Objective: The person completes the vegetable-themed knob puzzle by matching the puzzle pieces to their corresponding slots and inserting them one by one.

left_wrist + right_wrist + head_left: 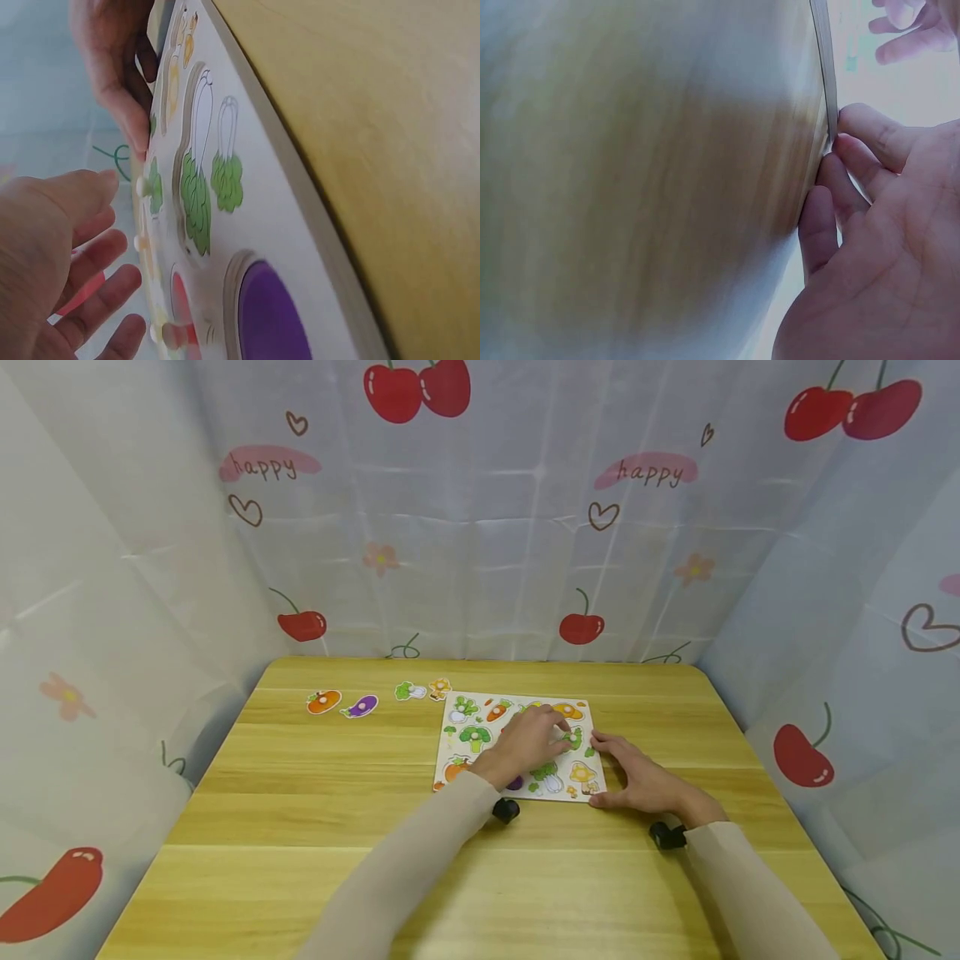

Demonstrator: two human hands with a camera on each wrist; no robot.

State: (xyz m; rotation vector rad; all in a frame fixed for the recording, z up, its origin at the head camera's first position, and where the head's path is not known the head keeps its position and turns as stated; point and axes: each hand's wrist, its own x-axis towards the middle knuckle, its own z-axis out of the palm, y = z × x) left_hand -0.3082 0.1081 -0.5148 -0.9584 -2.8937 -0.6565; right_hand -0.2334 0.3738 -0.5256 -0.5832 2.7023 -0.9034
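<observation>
A white vegetable puzzle board (450, 752) lies on the table. My left hand (525, 742) is over its middle, thumb and fingers apart around nothing, beside a green knobbed piece (573, 739). In the left wrist view the fingers (97, 289) are loosely bent near the small wooden knobs (142, 186). My right hand (641, 779) rests at the board's right side, with the thumb at the near corner and a fingertip at the right edge. In the right wrist view its fingertips (821, 217) touch down along the edge. The left forearm and hand hide part of the board.
Left of the board lie loose pieces: a pumpkin (324, 702), an eggplant (361, 707), a bok choy (410, 691) and a mushroom (439, 689) right by the board's far left corner. Printed curtains (480, 568) enclose the wooden table (300, 827) at the back and sides.
</observation>
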